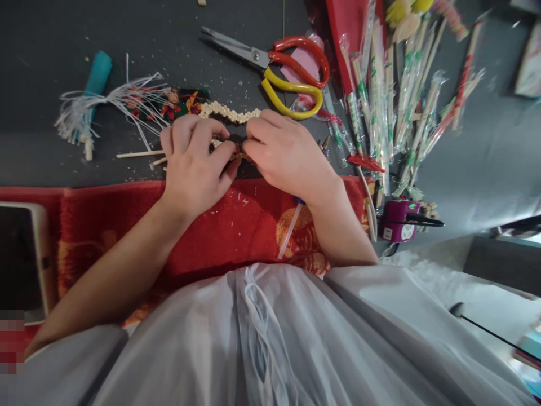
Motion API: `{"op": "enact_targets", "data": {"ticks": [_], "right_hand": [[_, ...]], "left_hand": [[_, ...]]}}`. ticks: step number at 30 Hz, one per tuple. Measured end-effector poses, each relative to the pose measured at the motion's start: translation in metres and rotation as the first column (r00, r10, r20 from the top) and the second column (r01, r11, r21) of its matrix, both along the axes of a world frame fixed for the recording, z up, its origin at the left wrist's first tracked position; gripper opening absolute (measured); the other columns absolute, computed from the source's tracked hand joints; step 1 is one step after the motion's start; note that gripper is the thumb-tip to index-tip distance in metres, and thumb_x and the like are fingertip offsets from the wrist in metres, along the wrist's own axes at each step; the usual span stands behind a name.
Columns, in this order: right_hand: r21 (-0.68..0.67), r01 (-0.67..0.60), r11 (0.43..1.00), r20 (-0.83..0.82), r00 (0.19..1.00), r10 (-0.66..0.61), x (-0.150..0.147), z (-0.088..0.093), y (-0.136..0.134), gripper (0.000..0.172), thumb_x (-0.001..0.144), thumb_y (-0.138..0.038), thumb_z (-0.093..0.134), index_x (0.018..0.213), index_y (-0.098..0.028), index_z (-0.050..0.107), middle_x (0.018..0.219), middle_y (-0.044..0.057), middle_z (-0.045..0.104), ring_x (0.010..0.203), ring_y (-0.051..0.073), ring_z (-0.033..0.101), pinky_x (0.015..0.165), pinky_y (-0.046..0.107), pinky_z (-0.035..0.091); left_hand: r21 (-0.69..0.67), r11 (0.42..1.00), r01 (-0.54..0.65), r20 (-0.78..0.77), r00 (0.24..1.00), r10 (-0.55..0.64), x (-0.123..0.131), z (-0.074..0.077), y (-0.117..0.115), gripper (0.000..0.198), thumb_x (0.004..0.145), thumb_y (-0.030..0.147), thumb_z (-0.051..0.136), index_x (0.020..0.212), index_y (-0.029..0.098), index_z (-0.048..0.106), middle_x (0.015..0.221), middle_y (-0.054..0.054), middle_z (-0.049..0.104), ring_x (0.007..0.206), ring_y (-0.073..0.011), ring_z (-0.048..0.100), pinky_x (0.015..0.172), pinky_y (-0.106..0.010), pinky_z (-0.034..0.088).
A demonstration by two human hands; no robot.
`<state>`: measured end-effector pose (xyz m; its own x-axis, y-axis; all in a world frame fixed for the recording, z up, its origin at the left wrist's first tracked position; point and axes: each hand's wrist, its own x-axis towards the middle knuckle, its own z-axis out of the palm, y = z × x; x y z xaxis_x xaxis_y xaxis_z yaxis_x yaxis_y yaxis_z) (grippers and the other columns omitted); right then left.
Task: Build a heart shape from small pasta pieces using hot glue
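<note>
My left hand [194,163] and my right hand [285,152] meet at the edge of the dark table, fingers pinched together on a small piece where they touch. A curved strip of cream beads or short stick ends [228,113] arches out just beyond the fingers, and both hands seem to grip its near part. What sits between the fingertips is mostly hidden. A bare wooden stick [137,154] lies to the left of my left hand.
Red and yellow-handled scissors [287,70] lie beyond the hands. Several wrapped chopsticks [389,101] fan out at the right. A teal tube with white fringe [91,101], a red patterned cloth [236,225], a phone [23,256] and a purple device [399,220] lie around.
</note>
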<state>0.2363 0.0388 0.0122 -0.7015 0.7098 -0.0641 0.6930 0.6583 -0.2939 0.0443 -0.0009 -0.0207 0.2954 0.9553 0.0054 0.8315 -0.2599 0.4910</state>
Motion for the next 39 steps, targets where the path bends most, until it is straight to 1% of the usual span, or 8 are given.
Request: {"op": "enact_targets", "data": {"ticks": [5,10,14,19,23,29,35,39], "right_hand": [[-0.014,-0.026,1.000,0.002,1.000,0.026,0.002,0.002,0.000,0.035,0.107,-0.015,0.037,0.084,-0.020,0.064,0.107,0.007,0.066,0.115,0.023,0.060,0.100,0.039,0.052],[0.005,0.001,1.000,-0.042,0.999,-0.001,0.010,-0.003,0.002,0.029,0.105,-0.014,0.040,0.090,-0.020,0.064,0.107,0.006,0.063,0.113,0.024,0.060,0.096,0.040,0.054],[0.069,-0.052,0.996,0.041,0.998,0.049,0.012,-0.002,0.004,0.026,0.104,-0.013,0.043,0.097,-0.020,0.067,0.106,0.006,0.064,0.111,0.024,0.061,0.093,0.040,0.054],[0.137,-0.102,0.985,0.159,0.984,0.080,0.009,-0.001,0.003,0.024,0.104,-0.011,0.044,0.101,-0.016,0.068,0.109,0.008,0.066,0.108,0.023,0.060,0.092,0.038,0.051],[0.165,-0.099,0.981,0.114,0.990,0.081,0.008,-0.003,0.002,0.030,0.106,-0.011,0.038,0.097,-0.016,0.066,0.107,0.006,0.065,0.106,0.021,0.058,0.088,0.035,0.049],[0.150,-0.122,0.981,0.208,0.974,0.090,0.004,0.002,0.003,0.024,0.104,-0.011,0.045,0.101,-0.014,0.069,0.111,0.010,0.068,0.109,0.025,0.062,0.090,0.039,0.052],[0.045,-0.118,0.992,0.252,0.962,0.103,-0.001,0.008,0.005,0.035,0.105,-0.010,0.036,0.106,-0.012,0.071,0.119,0.014,0.068,0.115,0.028,0.062,0.094,0.043,0.054],[0.118,-0.114,0.986,0.216,0.972,0.086,-0.001,0.007,0.003,0.030,0.103,-0.008,0.041,0.103,-0.014,0.071,0.113,0.010,0.069,0.112,0.026,0.064,0.090,0.042,0.056]], "left_hand": [[0.014,1.000,-0.002,-0.018,1.000,0.002,0.001,0.000,0.000,0.022,0.102,0.040,0.052,0.102,0.028,0.070,0.140,-0.005,0.065,0.137,-0.0392,0.049,0.111,-0.065,0.037],[0.022,1.000,0.014,0.020,1.000,-0.014,-0.002,-0.002,-0.002,0.020,0.099,0.035,0.057,0.114,0.034,0.071,0.139,-0.003,0.064,0.140,-0.0366,0.046,0.115,-0.065,0.036],[0.027,1.000,-0.005,0.002,1.000,0.005,-0.002,-0.002,-0.002,0.019,0.101,0.038,0.054,0.109,0.030,0.070,0.138,-0.004,0.065,0.139,-0.0368,0.048,0.114,-0.063,0.038],[0.021,0.999,-0.028,0.160,0.987,0.024,-0.002,-0.010,-0.001,0.013,0.097,0.037,0.060,0.102,0.031,0.070,0.135,-0.006,0.066,0.141,-0.0399,0.047,0.119,-0.069,0.029],[0.027,0.999,-0.041,0.238,0.971,0.033,-0.004,-0.016,-0.001,0.009,0.096,0.035,0.063,0.099,0.031,0.071,0.132,-0.006,0.067,0.141,-0.0402,0.047,0.121,-0.069,0.027],[0.050,0.999,-0.017,0.199,0.980,0.007,-0.004,-0.013,-0.001,0.012,0.098,0.036,0.061,0.099,0.029,0.071,0.133,-0.006,0.067,0.139,-0.0403,0.048,0.119,-0.071,0.029],[0.044,0.999,-0.012,0.195,0.981,0.003,-0.004,-0.013,0.000,0.013,0.099,0.036,0.062,0.100,0.027,0.070,0.133,-0.007,0.067,0.139,-0.0393,0.047,0.120,-0.071,0.028],[0.042,0.999,-0.009,0.187,0.982,0.001,-0.004,-0.013,0.000,0.012,0.099,0.035,0.062,0.099,0.026,0.070,0.133,-0.008,0.067,0.139,-0.0395,0.047,0.119,-0.071,0.029]]}}
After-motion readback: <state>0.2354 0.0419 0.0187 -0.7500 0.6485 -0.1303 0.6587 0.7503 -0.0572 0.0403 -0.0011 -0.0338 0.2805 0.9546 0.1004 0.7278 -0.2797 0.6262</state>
